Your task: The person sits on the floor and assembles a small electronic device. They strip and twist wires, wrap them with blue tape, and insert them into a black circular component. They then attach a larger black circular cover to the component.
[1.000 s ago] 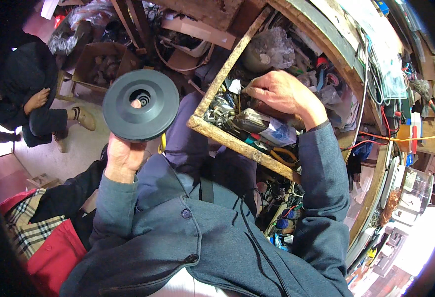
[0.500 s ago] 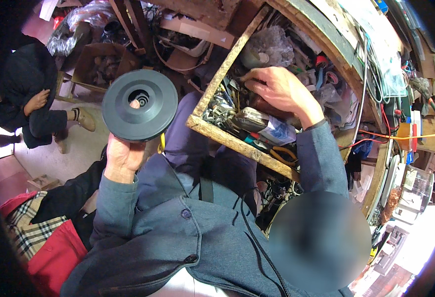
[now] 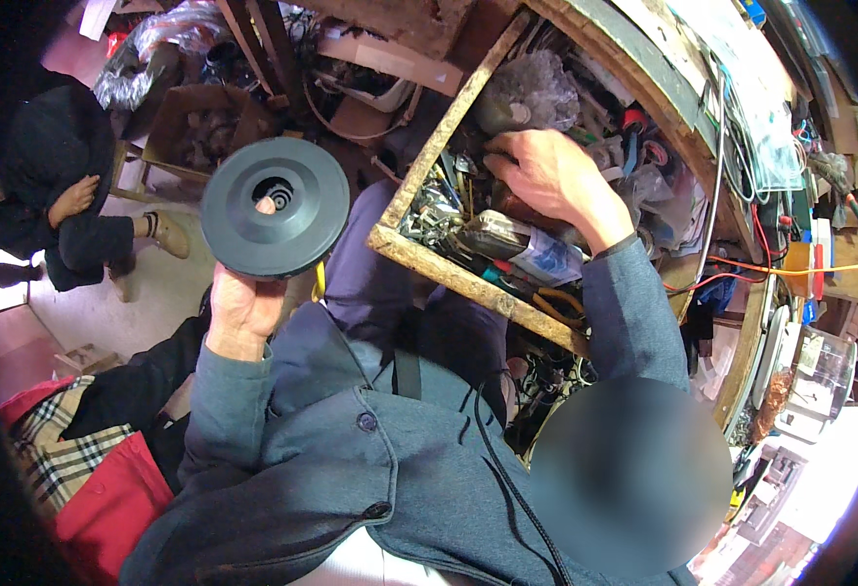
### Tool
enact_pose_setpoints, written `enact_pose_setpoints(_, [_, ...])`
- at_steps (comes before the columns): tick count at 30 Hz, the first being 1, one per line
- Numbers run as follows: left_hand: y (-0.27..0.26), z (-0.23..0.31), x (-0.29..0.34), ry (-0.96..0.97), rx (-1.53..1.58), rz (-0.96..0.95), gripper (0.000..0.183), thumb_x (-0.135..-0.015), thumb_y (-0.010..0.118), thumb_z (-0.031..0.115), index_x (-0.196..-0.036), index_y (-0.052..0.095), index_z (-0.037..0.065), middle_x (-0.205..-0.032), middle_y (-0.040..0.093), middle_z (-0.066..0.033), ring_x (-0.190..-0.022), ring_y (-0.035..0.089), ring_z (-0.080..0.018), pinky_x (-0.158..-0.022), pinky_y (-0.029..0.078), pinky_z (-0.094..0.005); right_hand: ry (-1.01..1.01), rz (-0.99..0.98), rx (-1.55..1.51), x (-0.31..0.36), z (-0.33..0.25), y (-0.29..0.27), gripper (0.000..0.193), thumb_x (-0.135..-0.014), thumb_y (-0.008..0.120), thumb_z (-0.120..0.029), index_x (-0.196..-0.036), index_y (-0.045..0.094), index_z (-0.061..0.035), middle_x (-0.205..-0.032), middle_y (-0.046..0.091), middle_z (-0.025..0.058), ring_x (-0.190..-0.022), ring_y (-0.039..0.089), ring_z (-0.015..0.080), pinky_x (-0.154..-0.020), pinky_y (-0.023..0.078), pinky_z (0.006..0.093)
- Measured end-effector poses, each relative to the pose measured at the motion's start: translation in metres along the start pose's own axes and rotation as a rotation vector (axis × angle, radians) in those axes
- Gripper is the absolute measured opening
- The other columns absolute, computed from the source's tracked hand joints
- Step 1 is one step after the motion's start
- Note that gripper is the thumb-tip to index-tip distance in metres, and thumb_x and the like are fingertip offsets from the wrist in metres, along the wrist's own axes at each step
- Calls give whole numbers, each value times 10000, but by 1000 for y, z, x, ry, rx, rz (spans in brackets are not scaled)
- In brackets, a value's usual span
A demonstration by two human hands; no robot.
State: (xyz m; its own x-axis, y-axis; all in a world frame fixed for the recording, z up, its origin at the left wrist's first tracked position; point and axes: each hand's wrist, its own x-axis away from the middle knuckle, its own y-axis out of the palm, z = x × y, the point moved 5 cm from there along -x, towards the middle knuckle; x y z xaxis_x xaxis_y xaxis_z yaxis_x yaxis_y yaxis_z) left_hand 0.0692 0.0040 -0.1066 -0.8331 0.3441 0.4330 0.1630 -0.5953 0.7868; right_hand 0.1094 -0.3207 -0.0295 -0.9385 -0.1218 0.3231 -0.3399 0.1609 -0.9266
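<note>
My left hand [image 3: 243, 308] is closed round a black round disc-shaped part [image 3: 321, 210] with a stepped face and a central hole. One fingertip shows through that hole. A yellow cord-like piece [image 3: 319, 281] hangs just below its rim. My right hand [image 3: 561, 181] reaches into an open wooden drawer [image 3: 478, 283], its fingers bent down among the clutter and their tips hidden. Whatever they grip, if anything, cannot be made out. Near it lie a clear plastic bag [image 3: 543, 83], several small metal parts [image 3: 436, 213] and yellow-handled pliers [image 3: 558, 305].
A worn workbench edge [image 3: 678, 107] runs above the drawer, with cables [image 3: 732, 127] hanging over it. At the far left sits another person [image 3: 58, 186], beside a cardboard box [image 3: 175, 122]. Red and checked cloth [image 3: 107, 508] lies at the lower left.
My right hand has shifted slightly, and its forefinger, stretched out before, is now curled inward. My left hand and the black disc have hardly moved.
</note>
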Motion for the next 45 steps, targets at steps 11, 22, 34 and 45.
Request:
enact_pose_setpoints(11, [-1,-6,-4,-45,0,-52,396,-1024,642,257,-1362,587,58,-1342,650,-118,-1207,623,-298,-1085,508,-474,-242,-85,-81,3,-13,2,299,-931,658,-282,-1123,776,-87,-1009,749,187,-933,709,378,-845,553,423])
enact_pose_setpoints(22, [12,-3,1,14,34,-48,383,-1068,538,251,-1398,550,56,-1381,620,-140,-1240,608,-311,-1078,514,-489,-71,273,134,-18,-11,7,141,-875,591,-84,-845,714,-22,-841,716,242,-820,721,431,-738,597,520])
enact_pose_setpoints(34, [9,8,4,88,-110,-127,411,-1029,636,285,-1368,580,59,-1351,642,-101,-1208,625,-288,-1060,527,-473,-77,416,307,-34,-29,18,181,-884,596,-111,-753,703,-48,-736,700,202,-714,733,380,-627,596,485])
enact_pose_setpoints(45, [12,10,21,73,-38,-237,463,-1059,560,383,-1407,561,77,-1384,627,-119,-1255,599,-319,-1092,503,-492,-76,298,179,-38,-19,16,206,-789,737,-173,-909,666,-20,-816,694,253,-842,702,449,-711,586,525])
